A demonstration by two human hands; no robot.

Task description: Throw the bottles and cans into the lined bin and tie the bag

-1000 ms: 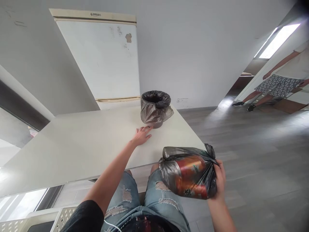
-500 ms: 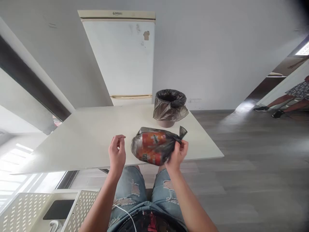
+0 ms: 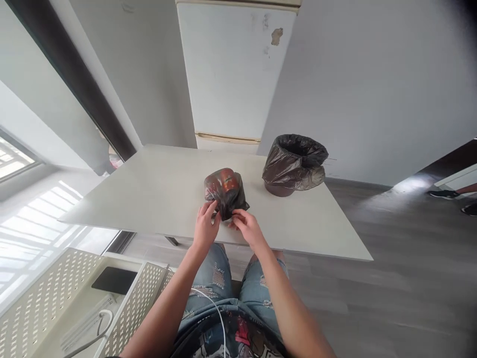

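Note:
A dark see-through plastic bag (image 3: 241, 191) rests on the white table (image 3: 167, 189) just in front of me, with orange-red cans (image 3: 228, 180) showing through its film. Its gathered neck points toward me. My left hand (image 3: 206, 226) pinches the neck from the left side, thumb and fingertips on the film. From the right, my right hand (image 3: 249, 227) has its bent fingers on the same gathered end. The exact grip of the fingertips is partly hidden by the bag.
A bin (image 3: 278, 190) lined with a dark bag (image 3: 286, 166) stands at the table's right rear. Behind is a fridge (image 3: 231, 74). Lower left, a cream perforated basket (image 3: 74, 278) holds a dark flat object (image 3: 115, 280) and a white cable (image 3: 104, 323). A person's shoe (image 3: 443, 194) shows far right.
The bag of cans has been turned from lying sideways in my right hand to resting with its neck toward me. My left hand has come in to the neck. The view has shifted left.

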